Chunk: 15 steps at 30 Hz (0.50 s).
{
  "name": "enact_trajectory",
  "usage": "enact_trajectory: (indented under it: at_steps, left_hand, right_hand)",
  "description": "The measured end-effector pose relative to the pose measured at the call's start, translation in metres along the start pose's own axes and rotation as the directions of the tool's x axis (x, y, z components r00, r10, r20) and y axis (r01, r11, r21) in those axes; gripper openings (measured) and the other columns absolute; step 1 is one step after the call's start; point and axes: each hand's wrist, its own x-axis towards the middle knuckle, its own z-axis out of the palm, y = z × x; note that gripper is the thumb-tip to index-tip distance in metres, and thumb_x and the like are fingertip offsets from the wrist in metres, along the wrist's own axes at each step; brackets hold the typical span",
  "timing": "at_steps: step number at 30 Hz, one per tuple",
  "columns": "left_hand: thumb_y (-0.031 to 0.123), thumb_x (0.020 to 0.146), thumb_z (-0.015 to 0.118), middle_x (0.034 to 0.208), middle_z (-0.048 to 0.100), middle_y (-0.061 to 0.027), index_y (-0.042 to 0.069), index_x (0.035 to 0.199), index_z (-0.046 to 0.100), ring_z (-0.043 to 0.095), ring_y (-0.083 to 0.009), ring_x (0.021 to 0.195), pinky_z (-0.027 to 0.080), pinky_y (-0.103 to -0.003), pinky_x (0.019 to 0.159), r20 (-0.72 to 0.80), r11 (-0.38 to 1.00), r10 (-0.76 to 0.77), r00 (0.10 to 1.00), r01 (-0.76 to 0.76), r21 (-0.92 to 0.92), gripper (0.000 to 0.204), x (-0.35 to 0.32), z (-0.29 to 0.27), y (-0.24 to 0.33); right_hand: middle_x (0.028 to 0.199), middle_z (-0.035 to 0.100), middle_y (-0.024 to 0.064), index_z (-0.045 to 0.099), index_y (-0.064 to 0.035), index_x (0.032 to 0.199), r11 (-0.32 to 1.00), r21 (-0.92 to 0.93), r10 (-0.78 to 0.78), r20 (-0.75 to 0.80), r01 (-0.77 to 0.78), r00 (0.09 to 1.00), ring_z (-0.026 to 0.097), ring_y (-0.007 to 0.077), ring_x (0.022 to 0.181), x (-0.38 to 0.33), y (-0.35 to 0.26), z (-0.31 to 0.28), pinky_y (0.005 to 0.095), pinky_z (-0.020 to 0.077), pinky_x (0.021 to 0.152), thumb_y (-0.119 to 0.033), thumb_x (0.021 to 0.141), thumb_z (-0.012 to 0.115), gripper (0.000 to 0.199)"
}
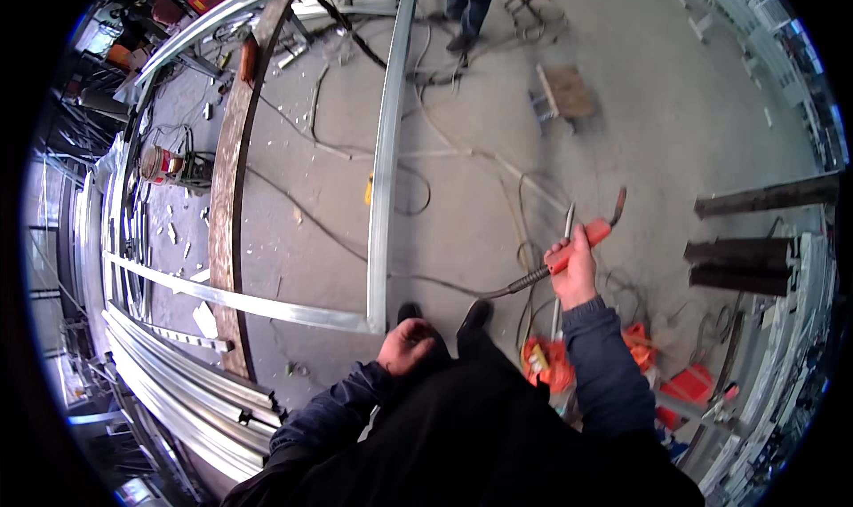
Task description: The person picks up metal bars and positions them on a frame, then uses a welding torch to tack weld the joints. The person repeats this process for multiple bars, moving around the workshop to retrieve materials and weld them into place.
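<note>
A person in a dark jacket looks down at their own two hands. The left hand [405,345] is loosely curled near the waist, fingers bent inward, with nothing visible in it. It hovers just beside the corner of a silver metal frame [382,178], where one long upright bar meets one cross bar.

The right hand [576,271] is raised and wrapped tightly, fully closed, around the orange handle of a welding torch [582,239]. The torch's curved nozzle points up and to the right, and its one black hose [498,291] trails left and down toward the body. Two dark shoe tips show between the hands.

Below the right arm lie orange items [551,362] on the concrete floor [675,134]. A rusty brown beam [229,178] runs alongside the frame. Farther off, cables cross the floor, a small wooden stool [565,92] stands, and another person's legs [468,5] appear at the top edge.
</note>
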Motion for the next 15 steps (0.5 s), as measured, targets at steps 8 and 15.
enact_trajectory:
  at_steps: [8, 15]
  left_hand:
    - [0.022, 0.083, 0.081, 0.135, 0.062, -0.0174, 0.003, 0.145, 0.051, 0.056, -0.0379, 0.128, 0.043, -0.049, 0.112, -0.143, 0.706, 0.538, 0.831, -0.351, 0.615, 0.071, 0.125, 0.043, 0.133]
    - [0.021, 0.091, 0.073, 0.122, 0.068, -0.021, 0.003, 0.134, 0.061, 0.062, -0.0398, 0.118, 0.051, -0.046, 0.102, 0.066, 0.835, 0.421, 0.905, -0.415, 0.363, 0.048, 0.29, 0.005, 0.141]
  right_hand:
    - [0.08, 0.048, -0.0022, 0.041, -0.0156, 0.149, 0.985, -0.068, 0.172, 0.517, -0.16, 0.839, 0.048, 0.0132, 0.07, -0.016, -0.051, 0.124, 0.035, 0.0443, 0.07, -0.065, 0.102, 0.057, 0.071]
    - [0.079, 0.055, 0.0008, 0.03, -0.0148, 0.161, 0.935, -0.352, 0.236, 0.708, 0.044, 0.665, 0.052, 0.0147, 0.063, 0.037, -0.103, 0.288, 0.0358, 0.0459, 0.065, -0.077, 0.098, 0.05, 0.091]
